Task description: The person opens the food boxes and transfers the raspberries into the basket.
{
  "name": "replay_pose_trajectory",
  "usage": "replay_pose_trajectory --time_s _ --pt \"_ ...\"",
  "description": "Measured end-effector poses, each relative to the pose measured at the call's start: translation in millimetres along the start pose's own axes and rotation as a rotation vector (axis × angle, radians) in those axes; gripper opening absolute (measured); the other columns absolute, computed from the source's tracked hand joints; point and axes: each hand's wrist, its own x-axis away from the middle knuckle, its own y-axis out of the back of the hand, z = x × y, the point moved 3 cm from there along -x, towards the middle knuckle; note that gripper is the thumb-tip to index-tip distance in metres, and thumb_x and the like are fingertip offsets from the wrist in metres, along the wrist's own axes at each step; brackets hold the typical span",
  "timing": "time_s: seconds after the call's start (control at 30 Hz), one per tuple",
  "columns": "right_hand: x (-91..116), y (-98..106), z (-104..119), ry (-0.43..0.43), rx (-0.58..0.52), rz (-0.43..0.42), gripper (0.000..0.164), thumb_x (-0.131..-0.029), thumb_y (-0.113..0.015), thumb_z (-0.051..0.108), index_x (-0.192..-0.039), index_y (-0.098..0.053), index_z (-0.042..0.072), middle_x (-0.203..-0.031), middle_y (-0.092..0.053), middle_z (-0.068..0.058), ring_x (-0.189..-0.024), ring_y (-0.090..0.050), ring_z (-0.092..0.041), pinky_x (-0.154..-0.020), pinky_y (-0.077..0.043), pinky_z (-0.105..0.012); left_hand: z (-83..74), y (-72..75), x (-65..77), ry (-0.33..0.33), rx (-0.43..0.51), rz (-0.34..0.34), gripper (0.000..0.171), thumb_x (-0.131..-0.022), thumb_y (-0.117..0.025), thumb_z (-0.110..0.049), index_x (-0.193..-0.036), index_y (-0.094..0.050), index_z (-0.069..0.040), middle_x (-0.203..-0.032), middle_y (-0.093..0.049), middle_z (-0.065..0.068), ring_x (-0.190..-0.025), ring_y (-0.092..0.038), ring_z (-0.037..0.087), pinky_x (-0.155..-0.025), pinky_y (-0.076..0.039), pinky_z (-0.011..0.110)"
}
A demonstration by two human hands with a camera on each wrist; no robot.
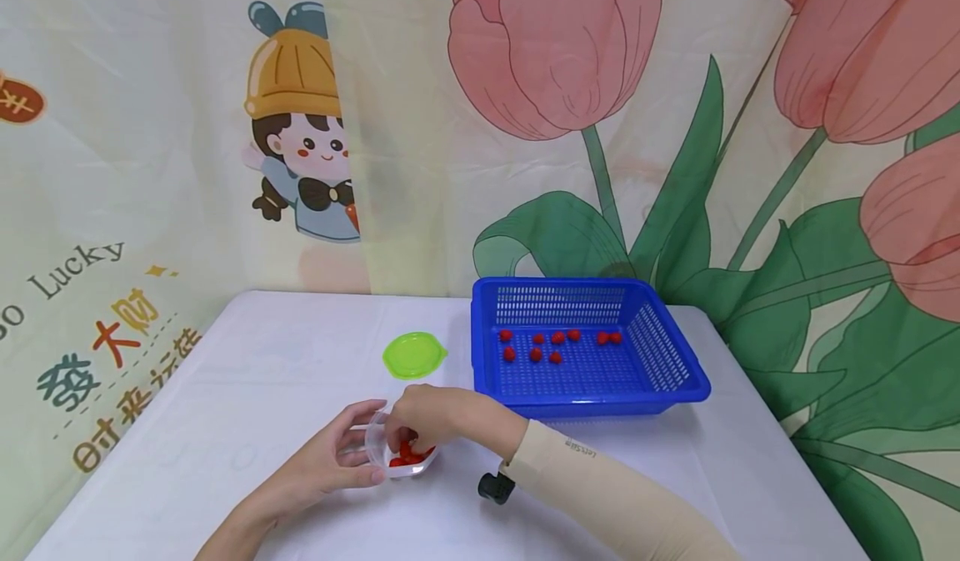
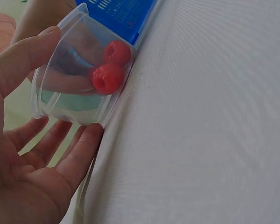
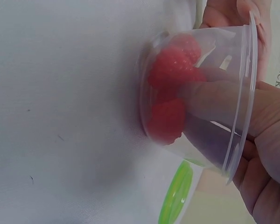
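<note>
Gripping clear cup (image 2: 70, 100) with left hand (image 1: 337, 453), between thumb and fingers. Reaching inside with right hand (image 1: 427, 415), touching red berries (image 2: 108, 78) at cup bottom; cannot tell if pinching any.

White-covered table (image 1: 300, 394); blue basket (image 1: 600, 398) at far right; green lid (image 1: 414, 356) lying flat, left of basket; clear plastic cup (image 1: 408, 471) nearer than lid, base on table.

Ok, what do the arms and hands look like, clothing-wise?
The right arm wears a beige sleeve with small dark lettering and a black device near the wrist. The left forearm shows no sleeve. The left hand and right hand wear no gloves.
</note>
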Motion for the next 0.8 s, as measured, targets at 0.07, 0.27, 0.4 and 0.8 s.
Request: replay_pose_trajectory --time_s 0.07,0.27,0.4,0.8 --pt "0.2 -0.8 -0.8 0.009 -0.010 -0.004 0.021 -0.094 -0.081 0.005 -0.106 -0.081 0.022 -0.092 -0.072 0.013 -0.086 -0.060 -0.002 -0.078 -0.050 -0.009 0.2 -0.2 0.0 -0.002 -0.001 0.000 0.093 -0.091 -0.084 -0.010 -0.165 -0.029 -0.015 -0.164 -0.034 0.020 -0.136 -0.058 0.039 -0.099 -0.057 0.027" --pt "3.5 0.5 -1.6 0.050 -0.008 -0.027 0.019 -0.093 -0.082 0.005 -0.105 -0.080 0.020 -0.092 -0.071 0.013 -0.087 -0.060 -0.003 -0.078 -0.049 -0.008 -0.3 -0.7 0.2 -0.006 -0.010 -0.003 0.093 -0.090 -0.085 -0.011 -0.165 -0.029 -0.015 -0.164 -0.034 0.020 -0.138 -0.056 0.039 -0.100 -0.055 0.025" --pt "10.9 6.0 -2.3 0.062 -0.012 -0.055 0.018 -0.093 -0.082 0.006 -0.104 -0.078 0.019 -0.091 -0.070 0.013 -0.087 -0.060 -0.003 -0.078 -0.049 -0.008 -1.1 -1.3 0.1 -0.001 0.010 0.005 0.092 -0.091 -0.084 -0.010 -0.165 -0.029 -0.015 -0.164 -0.034 0.020 -0.138 -0.056 0.039 -0.099 -0.057 0.028" --pt "64.4 42.8 -21.2 0.114 -0.138 -0.196 0.017 -0.093 -0.083 0.007 -0.107 -0.079 0.015 -0.095 -0.073 0.011 -0.088 -0.064 0.001 -0.086 -0.057 -0.016 -1.4 -0.8 0.4 0.023 -0.023 -0.029 0.092 -0.089 -0.087 -0.013 -0.163 -0.032 -0.019 -0.163 -0.040 0.018 -0.138 -0.057 0.036 -0.103 -0.051 0.018"
